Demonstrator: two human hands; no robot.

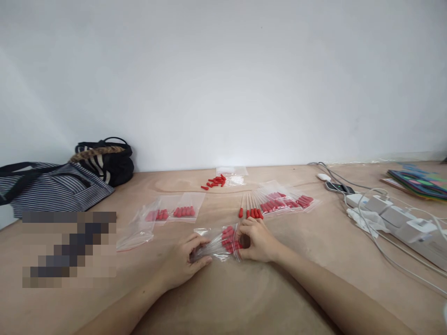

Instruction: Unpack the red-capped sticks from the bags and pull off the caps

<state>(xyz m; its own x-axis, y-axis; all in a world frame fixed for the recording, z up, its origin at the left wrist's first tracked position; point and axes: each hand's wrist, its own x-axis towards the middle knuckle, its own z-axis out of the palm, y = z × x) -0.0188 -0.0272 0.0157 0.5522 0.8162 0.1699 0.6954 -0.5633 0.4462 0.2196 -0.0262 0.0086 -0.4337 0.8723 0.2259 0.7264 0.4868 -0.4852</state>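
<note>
Both hands' fingers curl shut on the clear bag of red-capped droppers [218, 242] between them, left hand [183, 265] at its closed end, right hand [256, 242] at the caps.

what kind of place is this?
Probably a makeshift packing bench in a plain room: both hands on a clear bag of red-capped droppers, more filled bags on the wooden tabletop, power strip alongside.
</note>
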